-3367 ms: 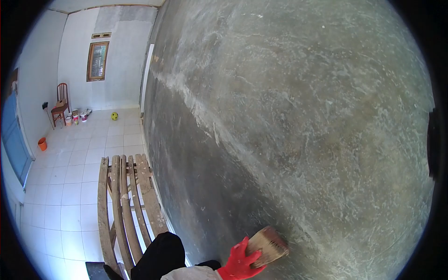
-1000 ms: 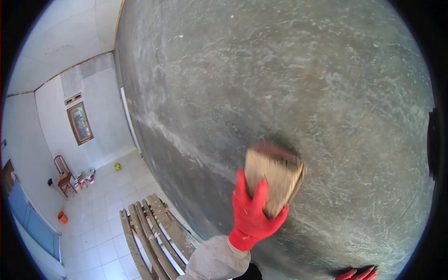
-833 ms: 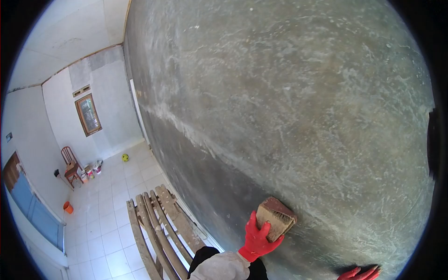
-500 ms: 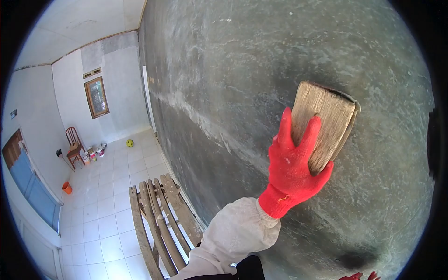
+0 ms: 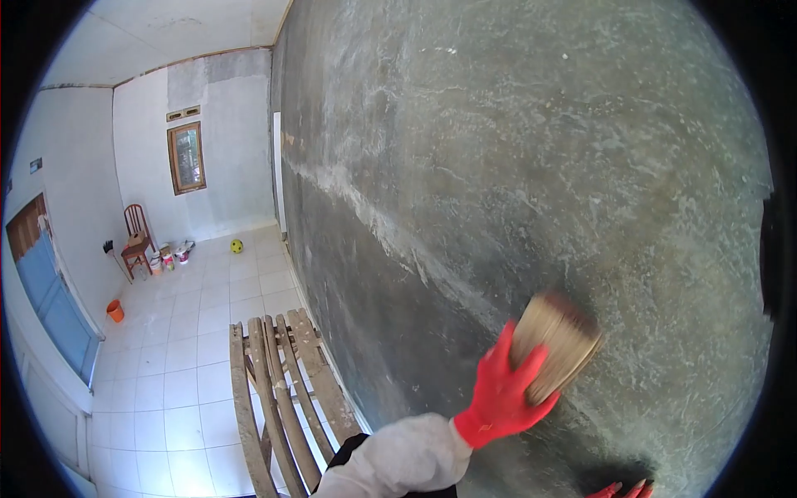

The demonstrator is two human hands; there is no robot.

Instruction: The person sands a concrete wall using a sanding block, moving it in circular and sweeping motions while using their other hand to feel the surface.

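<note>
My left hand [image 5: 506, 394], in a red glove, grips a wooden block [image 5: 556, 344] by its lower left side. The block lies against the grey plastered wall [image 5: 465, 166] and is blurred by motion. Low at the right edge of the picture, the fingertips of my right hand [image 5: 623, 490], also gloved in red, rest near a dark patch of the wall. These fingers are spread with no object seen in them; the rest of that hand is out of frame.
A slatted wooden bench [image 5: 286, 390] stands beside the wall at lower left. Farther off are a chair [image 5: 137, 232], several paint cans, a yellow-green ball [image 5: 237, 246], an orange bucket [image 5: 115, 311] and a blue door [image 5: 58, 299].
My left hand has moved down along the wall with the block. The camera view has shifted a little, and my right hand's fingertips appear slightly farther left.
</note>
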